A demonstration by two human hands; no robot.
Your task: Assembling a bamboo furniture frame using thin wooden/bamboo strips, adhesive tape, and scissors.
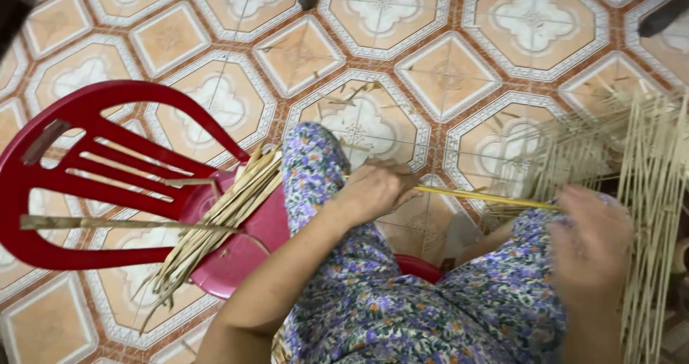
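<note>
Between both hands runs a thin yellow bamboo strip (488, 196), left hand (377, 188) closed on one end, right hand (590, 238) gripping the other beside the half-woven pale reed mat (646, 192); spare strips (215, 224) wait leftward on the red plastic chair (86, 185), seemingly within reach.

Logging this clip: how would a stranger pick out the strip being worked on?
Start at the red plastic chair, then cross the floral-clothed lap. The thin yellow bamboo strip runs between left hand and right hand, single and taut, unlike the bundled pale strips.

The person wears loose clothing (387, 299) in a small floral print: purple, blue, green and orange blossoms on a pale ground. Both forearms are bare, with no sleeves reaching them.
</note>
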